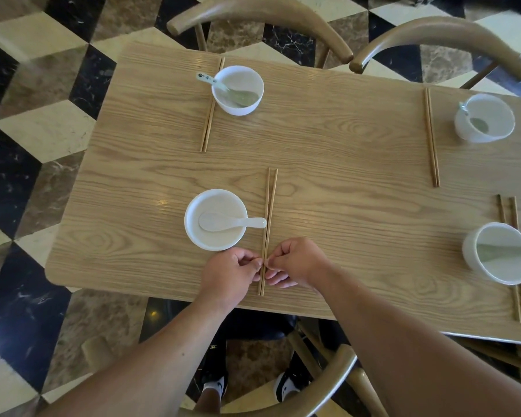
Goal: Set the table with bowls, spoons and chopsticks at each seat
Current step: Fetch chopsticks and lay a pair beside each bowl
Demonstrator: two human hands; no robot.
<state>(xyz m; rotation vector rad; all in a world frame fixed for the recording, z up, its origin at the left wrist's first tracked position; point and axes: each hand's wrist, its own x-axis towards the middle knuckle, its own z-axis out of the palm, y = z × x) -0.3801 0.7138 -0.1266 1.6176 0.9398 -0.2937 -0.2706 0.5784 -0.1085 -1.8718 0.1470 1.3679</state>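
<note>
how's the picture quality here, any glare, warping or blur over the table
Head view: soft even light, faint shadows; small glare spots on the table beside the near-left bowl; wide-angle warp bows the table edges and stretches the far-right bowl; the left hand and right hand pinching the chopsticks are sharp, the frame's corners slightly softer.

No writing can be read anywhere; the far spoon [227,91] bears dark marks too blurred to decipher
</note>
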